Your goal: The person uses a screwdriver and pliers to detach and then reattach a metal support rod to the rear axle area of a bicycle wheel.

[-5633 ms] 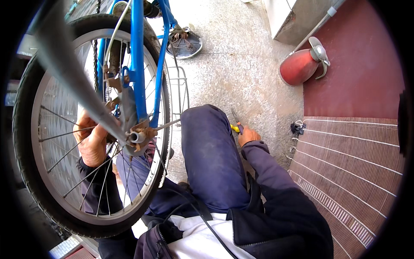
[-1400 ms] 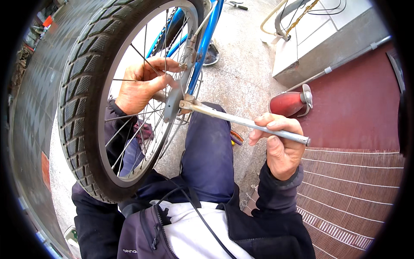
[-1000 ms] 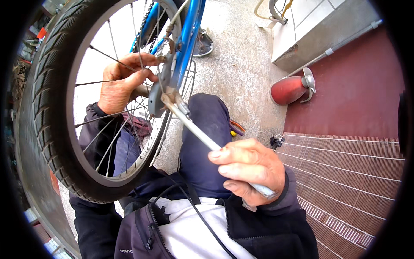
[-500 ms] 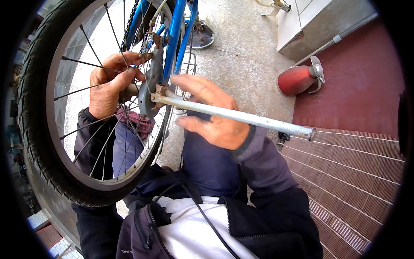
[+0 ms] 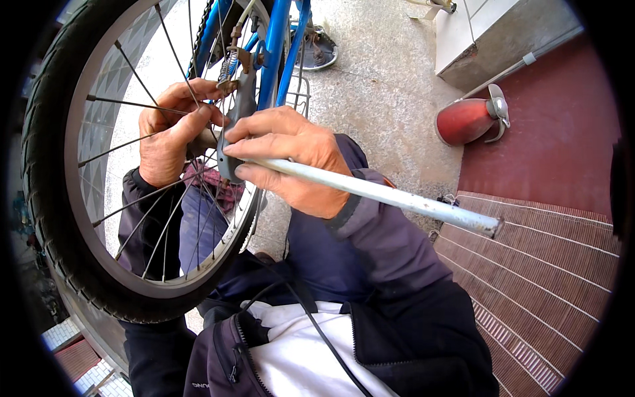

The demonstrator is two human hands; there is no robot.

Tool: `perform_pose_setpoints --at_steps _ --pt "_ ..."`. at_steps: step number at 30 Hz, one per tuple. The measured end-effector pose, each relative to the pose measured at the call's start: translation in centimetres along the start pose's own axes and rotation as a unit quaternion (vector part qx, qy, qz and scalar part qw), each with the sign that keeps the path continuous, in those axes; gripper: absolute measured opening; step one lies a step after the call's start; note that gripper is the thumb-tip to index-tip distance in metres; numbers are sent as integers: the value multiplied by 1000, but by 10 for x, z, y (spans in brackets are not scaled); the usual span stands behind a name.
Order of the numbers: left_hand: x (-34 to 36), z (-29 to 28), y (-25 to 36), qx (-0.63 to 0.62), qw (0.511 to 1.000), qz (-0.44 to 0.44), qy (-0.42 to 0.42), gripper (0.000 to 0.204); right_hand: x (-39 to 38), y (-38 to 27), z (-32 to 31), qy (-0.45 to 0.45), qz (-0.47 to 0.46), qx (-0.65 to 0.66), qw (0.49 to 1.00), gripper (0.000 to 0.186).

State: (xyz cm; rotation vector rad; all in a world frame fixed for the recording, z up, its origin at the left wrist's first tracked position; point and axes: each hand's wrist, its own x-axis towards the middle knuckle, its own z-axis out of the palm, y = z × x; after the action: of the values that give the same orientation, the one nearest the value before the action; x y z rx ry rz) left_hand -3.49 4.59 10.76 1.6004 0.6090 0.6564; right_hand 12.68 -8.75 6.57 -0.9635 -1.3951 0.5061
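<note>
A bicycle wheel with a black tyre and dark spokes stands at the left, beside the blue frame. Reaching behind the spokes, my left hand has its thumb and fingers pinched near the hub; the small part between them is hidden. Above its fingertips are a rusty bracket and a spring. My right hand closes round the inner end of a pale metal bar, its fingertips against the dark grey cover at the hub. The bar slants out to the right, and its rusty joint is covered by that hand.
A red thermos-like jug with a metal top lies on the dark red floor at the right. Below it spreads a brown slatted mat. A tiled block juts in behind. My knees are under the wheel.
My right hand has moved left from beside the hub and closed at the bar's inner end and the grey cover. The bar's outer end sits slightly lower. My left hand keeps its pinch.
</note>
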Motion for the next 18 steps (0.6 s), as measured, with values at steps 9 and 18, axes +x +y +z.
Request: perform_pose_setpoints --at_steps 9,18 --pt "1 1 1 -20 1000 5 4 29 7 1 3 4 -16 -12 1000 23" --pt "3 0 0 -17 1000 17 -16 30 -13 -15 -4 153 101 112 977 43"
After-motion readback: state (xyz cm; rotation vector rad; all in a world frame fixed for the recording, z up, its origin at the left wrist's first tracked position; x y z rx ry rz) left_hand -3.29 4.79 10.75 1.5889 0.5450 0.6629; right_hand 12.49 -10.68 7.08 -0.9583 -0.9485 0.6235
